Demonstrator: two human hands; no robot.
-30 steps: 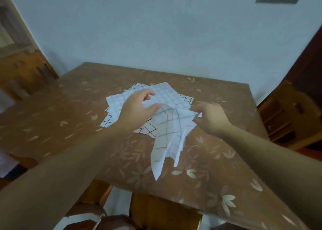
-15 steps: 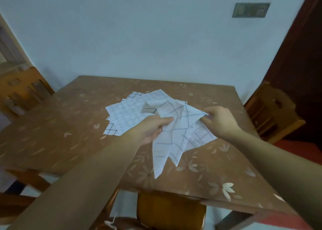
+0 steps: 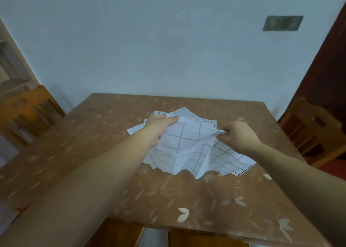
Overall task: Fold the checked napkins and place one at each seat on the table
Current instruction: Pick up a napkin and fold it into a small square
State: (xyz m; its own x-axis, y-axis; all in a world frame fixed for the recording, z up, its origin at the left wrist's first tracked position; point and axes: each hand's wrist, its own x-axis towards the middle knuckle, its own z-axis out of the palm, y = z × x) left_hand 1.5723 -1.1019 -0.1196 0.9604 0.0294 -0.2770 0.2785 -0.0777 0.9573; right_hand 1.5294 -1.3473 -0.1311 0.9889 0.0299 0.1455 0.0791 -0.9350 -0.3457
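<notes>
A white checked napkin (image 3: 187, 144) hangs stretched between both hands, raised a little above the brown table (image 3: 168, 194). My left hand (image 3: 159, 127) grips its upper left corner between thumb and fingers. My right hand (image 3: 236, 134) pinches its upper right corner. The napkin's lower edge droops toward the table in folds. Under it lies a pile of other checked napkins (image 3: 135, 129), whose edges stick out at the left, the far side and the lower right.
The table has a brown flower-patterned cover and stands against a pale wall. One wooden chair (image 3: 28, 114) stands at the left side, another chair (image 3: 314, 132) at the right. A third chair back (image 3: 119, 233) shows below the near edge. A dark door is at the far right.
My left hand took hold of the napkin's other corner, and both hands moved apart and spread it wide. The view tilted up, so the table sits lower in frame.
</notes>
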